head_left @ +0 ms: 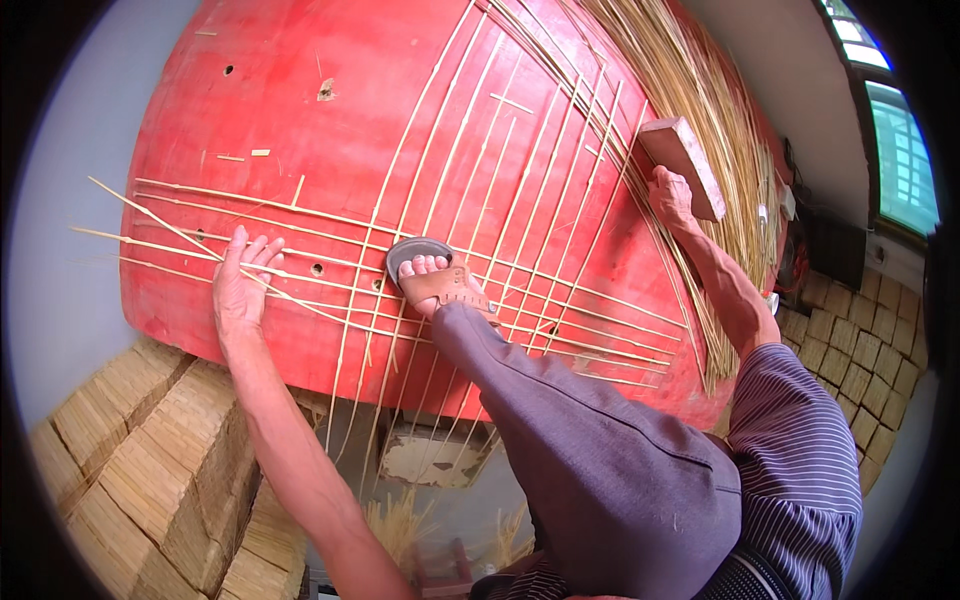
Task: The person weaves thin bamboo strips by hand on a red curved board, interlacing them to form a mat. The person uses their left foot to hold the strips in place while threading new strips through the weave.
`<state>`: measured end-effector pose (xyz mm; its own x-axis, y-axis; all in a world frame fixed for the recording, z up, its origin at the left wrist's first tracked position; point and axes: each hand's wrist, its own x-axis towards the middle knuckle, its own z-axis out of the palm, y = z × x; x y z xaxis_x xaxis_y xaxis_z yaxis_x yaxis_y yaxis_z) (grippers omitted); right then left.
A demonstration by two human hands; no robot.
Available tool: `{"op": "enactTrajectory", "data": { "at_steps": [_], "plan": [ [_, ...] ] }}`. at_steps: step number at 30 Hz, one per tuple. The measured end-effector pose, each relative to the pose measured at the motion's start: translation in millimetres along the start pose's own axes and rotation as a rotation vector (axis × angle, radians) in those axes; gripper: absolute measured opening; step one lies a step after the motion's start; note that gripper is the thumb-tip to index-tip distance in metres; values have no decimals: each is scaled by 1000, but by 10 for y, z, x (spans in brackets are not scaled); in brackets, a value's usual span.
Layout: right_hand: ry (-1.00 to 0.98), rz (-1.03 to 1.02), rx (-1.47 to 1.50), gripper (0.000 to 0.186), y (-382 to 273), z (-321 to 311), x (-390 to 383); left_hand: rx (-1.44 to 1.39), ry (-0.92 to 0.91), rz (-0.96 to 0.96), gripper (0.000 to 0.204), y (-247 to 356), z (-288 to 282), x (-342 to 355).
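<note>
A lattice of thin pale bamboo strips (300, 214) lies on a red board, with lengthwise and crosswise strips crossing one another. On the left, my left hand (243, 280) is turned palm up with its fingers loosely curled. A slanting bamboo strip (150, 216) runs between its thumb and fingers, crossing over the neighbouring strips. My right hand (672, 195) grips the lower left edge of a reddish rectangular block (684, 165) at the right of the lattice. My sandalled foot (440, 278) presses on the crossings near the middle.
The red board (270, 120) has a few small holes and scattered strip scraps. A long bundle of loose strips (690, 85) lies along its right side. Stacked pale bundles (150, 460) stand at lower left, and more stacks (860, 340) at far right beside a window (900, 145).
</note>
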<state>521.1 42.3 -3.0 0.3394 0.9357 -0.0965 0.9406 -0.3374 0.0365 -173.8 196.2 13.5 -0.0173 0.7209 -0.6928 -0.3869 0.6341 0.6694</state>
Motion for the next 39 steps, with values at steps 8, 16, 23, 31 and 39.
{"op": "enactTrajectory", "data": {
  "at_steps": [8, 16, 23, 31, 39],
  "plan": [
    [-158, 39, -68, 21, 73, 204, 57, -91, -59, -25, 63, -62, 92, 80],
    [-143, -36, -36, 13, 138, 175, 144, -14, -71, 0, 59, -137, 46, 178],
    [-194, -115, -16, 21, 255, 145, 224, 119, 76, 82, 59, -140, 155, 129],
    [-51, -141, 113, 23, 125, -250, 88, -99, 2, -45, 47, -185, 33, 224],
    [179, 80, 83, 26, 266, -655, 138, 50, 17, -6, 57, -231, 18, 252]
  ]
}}
